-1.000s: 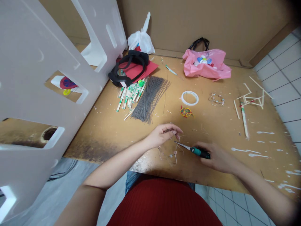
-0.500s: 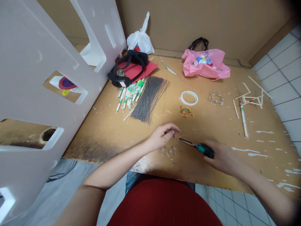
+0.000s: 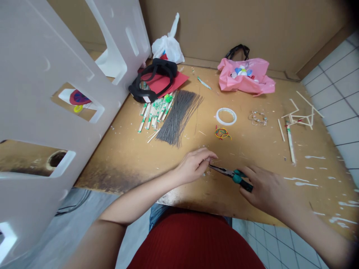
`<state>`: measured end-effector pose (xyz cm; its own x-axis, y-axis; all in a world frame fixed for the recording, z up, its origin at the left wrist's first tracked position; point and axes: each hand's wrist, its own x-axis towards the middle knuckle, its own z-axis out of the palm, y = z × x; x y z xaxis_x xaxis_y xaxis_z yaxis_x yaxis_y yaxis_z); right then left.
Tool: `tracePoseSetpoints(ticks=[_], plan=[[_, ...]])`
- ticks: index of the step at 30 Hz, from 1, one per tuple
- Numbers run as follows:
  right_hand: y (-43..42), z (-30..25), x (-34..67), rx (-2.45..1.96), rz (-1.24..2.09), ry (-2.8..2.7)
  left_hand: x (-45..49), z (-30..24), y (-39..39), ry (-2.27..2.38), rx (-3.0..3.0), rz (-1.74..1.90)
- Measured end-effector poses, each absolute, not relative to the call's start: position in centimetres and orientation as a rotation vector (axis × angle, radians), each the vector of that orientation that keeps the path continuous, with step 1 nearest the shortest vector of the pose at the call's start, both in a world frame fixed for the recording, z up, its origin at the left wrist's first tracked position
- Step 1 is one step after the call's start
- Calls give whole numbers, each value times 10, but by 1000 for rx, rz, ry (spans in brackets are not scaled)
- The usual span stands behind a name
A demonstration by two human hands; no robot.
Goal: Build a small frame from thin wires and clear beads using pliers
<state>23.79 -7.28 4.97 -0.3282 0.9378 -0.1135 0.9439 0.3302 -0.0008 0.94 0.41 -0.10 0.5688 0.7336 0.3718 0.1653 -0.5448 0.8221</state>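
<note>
My left hand (image 3: 193,165) is closed, thumb and fingers pinching a thin wire (image 3: 206,160). The hand hides most of this wire; small pale bits show just below the fingers. My right hand (image 3: 266,188) grips the handles of needle-nose pliers (image 3: 224,171) with green and black grips. The pliers' tips point left and sit right by the left fingertips, at the wire. Whether the jaws are clamped on it I cannot tell. Beyond the hands lie coloured rubber bands (image 3: 222,133), a roll of white tape (image 3: 235,116) and a loop of beaded wire (image 3: 258,118).
Left of centre lie a bundle of grey wires (image 3: 179,117), wrapped chopsticks (image 3: 153,114) and a black headset (image 3: 134,91). At the back are a white bag (image 3: 169,48) and a pink bag (image 3: 226,80) of bottle caps. A stick frame (image 3: 303,121) lies right. A white plastic panel (image 3: 42,112) borders the left.
The pliers and my right hand have shifted slightly left, with the pliers tilted more. My left hand has turned a little, and the dangling beaded wire loop below it is now mostly hidden.
</note>
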Motion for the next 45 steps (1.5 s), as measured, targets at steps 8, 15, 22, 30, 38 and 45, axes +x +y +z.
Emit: tracePoseSetpoints(ticks=[8, 15, 22, 30, 38, 45], plan=[[-77, 47, 238, 1760, -17, 2573, 8, 1, 4, 660, 2065, 975], [-77, 47, 239, 1753, -9, 2623, 8, 2, 3, 626, 2038, 1021], [-79, 48, 239, 1760, 59, 2603, 7, 3, 4, 627, 2015, 1040], [-80, 44, 241, 1774, 2, 2638, 7, 2, 5, 576, 2014, 1078], [-79, 43, 238, 1793, -91, 2637, 7, 3, 4, 583, 2005, 1076], [-80, 43, 237, 1775, -58, 2660, 7, 3, 4, 584, 1997, 1065]])
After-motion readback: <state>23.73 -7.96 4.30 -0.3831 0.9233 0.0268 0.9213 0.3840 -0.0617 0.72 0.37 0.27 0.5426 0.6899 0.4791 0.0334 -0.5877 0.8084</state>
